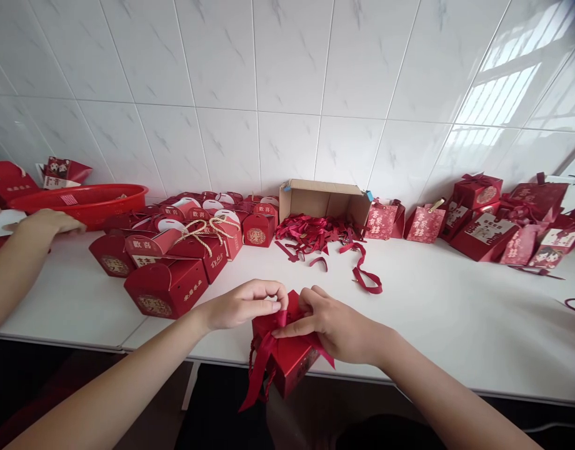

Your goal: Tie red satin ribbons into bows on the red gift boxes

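A red gift box (292,365) lies at the table's front edge, partly jutting over it. Red satin ribbon (255,381) crosses its top, with one tail hanging down off the front. Above the box, my left hand (250,303) is closed, pinching a loop of that ribbon between thumb and fingers. My right hand (332,322) bears on the box top, its index finger stretched to the middle of the ribbon where the strands meet. Its other fingers are curled, and I cannot see what they hold.
Red favour boxes (168,287) stand grouped at left. A cardboard box (325,187) spills ribbon strips (315,231) at the back. A loose ribbon (362,275) lies nearer. More red packages (489,234) sit right. At far left, another person's hand (50,222) is near a red basin (114,206).
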Available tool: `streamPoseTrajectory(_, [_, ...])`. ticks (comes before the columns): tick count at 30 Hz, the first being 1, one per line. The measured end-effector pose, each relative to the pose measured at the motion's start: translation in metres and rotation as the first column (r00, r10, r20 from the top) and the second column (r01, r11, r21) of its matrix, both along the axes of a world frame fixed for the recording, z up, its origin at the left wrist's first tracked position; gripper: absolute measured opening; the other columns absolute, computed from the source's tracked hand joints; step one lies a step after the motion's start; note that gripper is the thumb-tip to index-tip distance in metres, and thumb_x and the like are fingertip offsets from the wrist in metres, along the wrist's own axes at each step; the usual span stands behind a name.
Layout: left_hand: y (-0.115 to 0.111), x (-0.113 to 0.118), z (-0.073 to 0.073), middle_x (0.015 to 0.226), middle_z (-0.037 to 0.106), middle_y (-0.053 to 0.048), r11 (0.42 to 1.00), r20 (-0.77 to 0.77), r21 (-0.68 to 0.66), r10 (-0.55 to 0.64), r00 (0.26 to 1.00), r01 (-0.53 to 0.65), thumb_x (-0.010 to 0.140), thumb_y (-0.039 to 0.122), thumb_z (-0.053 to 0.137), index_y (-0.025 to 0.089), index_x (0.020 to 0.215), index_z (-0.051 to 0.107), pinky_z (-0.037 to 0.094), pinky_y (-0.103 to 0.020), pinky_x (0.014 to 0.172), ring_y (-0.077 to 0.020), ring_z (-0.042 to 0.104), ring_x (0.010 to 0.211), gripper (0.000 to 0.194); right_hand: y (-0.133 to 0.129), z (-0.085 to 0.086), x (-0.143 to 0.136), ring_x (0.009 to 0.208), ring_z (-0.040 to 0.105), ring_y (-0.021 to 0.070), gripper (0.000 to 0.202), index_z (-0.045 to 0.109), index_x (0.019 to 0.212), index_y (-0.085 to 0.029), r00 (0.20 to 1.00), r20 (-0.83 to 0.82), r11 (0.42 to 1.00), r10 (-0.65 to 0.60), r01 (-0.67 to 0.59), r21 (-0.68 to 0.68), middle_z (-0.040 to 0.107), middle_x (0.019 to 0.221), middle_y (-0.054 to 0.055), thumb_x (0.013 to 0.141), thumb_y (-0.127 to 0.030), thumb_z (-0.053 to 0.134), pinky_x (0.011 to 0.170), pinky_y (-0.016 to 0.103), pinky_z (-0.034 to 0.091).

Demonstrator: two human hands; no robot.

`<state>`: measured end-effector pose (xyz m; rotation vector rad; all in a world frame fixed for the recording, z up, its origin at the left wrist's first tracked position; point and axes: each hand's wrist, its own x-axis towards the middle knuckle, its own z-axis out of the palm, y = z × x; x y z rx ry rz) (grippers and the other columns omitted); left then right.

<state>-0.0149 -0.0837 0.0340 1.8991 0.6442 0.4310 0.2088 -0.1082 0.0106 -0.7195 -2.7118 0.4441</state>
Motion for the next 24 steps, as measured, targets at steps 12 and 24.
streamPoseTrajectory(12, [-0.001, -0.003, -0.002, 0.077, 0.051, 0.002, 0.991, 0.083, -0.107, 0.095, 0.992, -0.086, 0.085, 0.027, 0.054, 0.018, 0.095, 0.052, 0.037, -0.024, 0.07, -0.011, 0.044, 0.071, 0.014, 0.0, 0.0, 0.001, 0.079, 0.034, 0.018, 0.046, 0.058, 0.123, -0.038, 1.0, 0.0, 1.0, -0.006, 0.006, -0.013, 0.036, 0.082, 0.004, 0.089, -0.01, 0.045, 0.072, 0.028, 0.036])
streamPoseTrajectory(24, [-0.005, 0.005, 0.004, 0.082, 0.053, 0.0, 0.983, -0.092, 0.122, 0.152, 0.984, -0.14, 0.088, 0.032, 0.048, 0.019, 0.09, 0.056, 0.04, -0.026, 0.075, -0.0137, 0.049, 0.078, 0.016, 0.0, 0.001, 0.0, 0.081, 0.034, 0.0181, 0.049, 0.058, 0.122, -0.039, 1.0, 0.003, 1.0, -0.012, 0.012, -0.004, 0.035, 0.084, 0.004, 0.087, -0.007, 0.046, 0.073, 0.028, 0.036])
